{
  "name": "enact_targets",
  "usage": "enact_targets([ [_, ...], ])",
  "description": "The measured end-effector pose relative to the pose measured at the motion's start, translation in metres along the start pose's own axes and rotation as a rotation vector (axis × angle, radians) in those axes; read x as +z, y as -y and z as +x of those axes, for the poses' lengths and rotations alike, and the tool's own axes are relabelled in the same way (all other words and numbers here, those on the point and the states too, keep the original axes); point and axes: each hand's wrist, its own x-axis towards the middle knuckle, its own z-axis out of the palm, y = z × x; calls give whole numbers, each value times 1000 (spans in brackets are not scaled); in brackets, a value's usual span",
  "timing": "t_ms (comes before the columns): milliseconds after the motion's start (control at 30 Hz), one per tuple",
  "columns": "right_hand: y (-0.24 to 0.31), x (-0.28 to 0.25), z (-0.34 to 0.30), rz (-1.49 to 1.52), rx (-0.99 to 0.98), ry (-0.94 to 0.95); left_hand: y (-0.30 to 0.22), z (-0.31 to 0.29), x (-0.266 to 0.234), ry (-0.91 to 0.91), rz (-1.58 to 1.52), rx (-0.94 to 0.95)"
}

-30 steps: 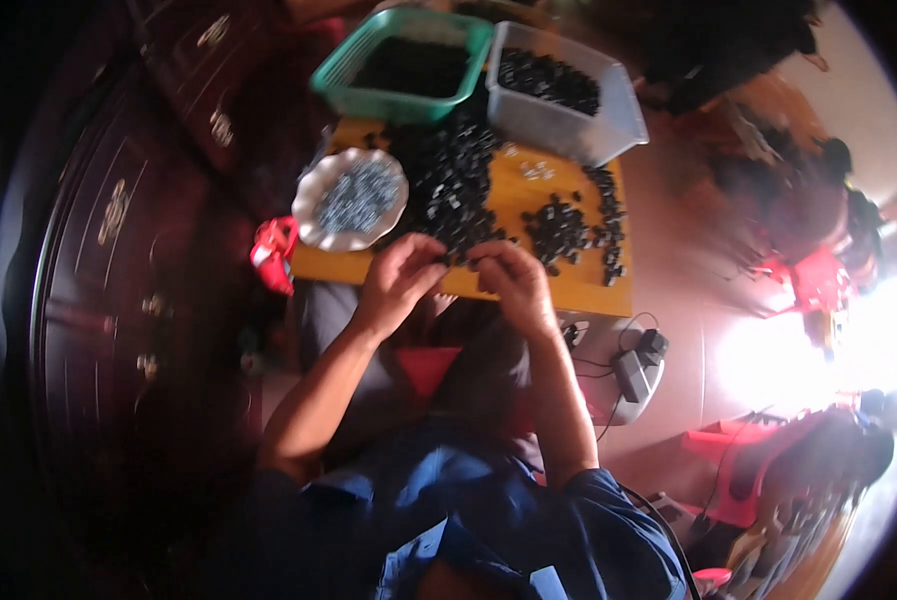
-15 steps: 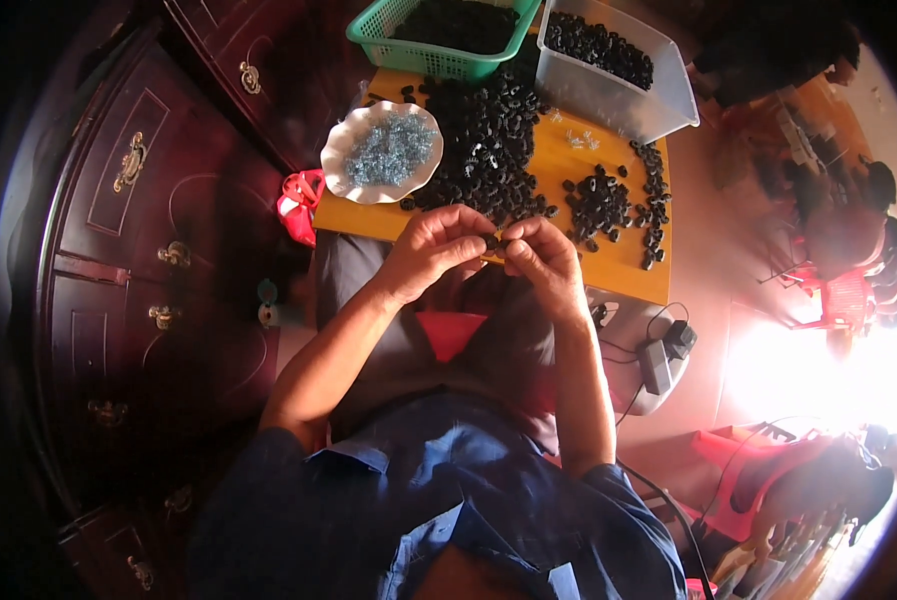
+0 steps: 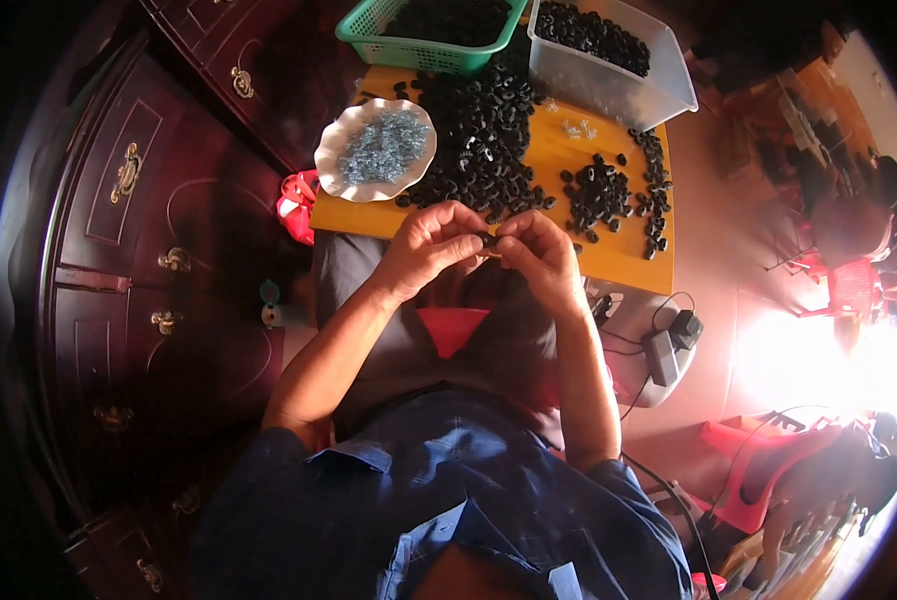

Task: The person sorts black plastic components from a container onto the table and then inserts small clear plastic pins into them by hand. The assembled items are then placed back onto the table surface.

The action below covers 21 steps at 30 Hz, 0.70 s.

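While the left hand [image 3: 424,250] pinches a small black piece [image 3: 488,240], the right hand [image 3: 543,262] closes thumb and fingers at its other side, by the near edge of the yellow table [image 3: 630,268]. Beyond the hands lie a black heap [image 3: 483,130], leftward a scalloped dish [image 3: 325,165], rightward a smaller pile [image 3: 598,192].

Harsh glare burns out your right side; the cabinet [image 3: 93,250] at your left sits dim, its edges bowed.

Dark cabinet [image 3: 198,215] left, brass handles [image 3: 125,172]; power adapter [image 3: 659,358] right; probably red chair [image 3: 852,288] farther right.
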Motion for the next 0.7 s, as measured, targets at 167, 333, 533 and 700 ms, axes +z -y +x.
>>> enact_targets([
  [167, -1, 1, 0, -105, 6, 6, -2, -1, 1, 1, 17, -26],
  [333, -8, 3, 1, -234, -7, -40, 5, 2, -4, -2, 72, -22],
  [533, -6, 14, 1, -489, -90, -128, 12, 3, -2, -85, 172, -25],
  [700, -22, 11, 4, -288, -63, -141, 17, 3, -5, -74, 406, 159],
])
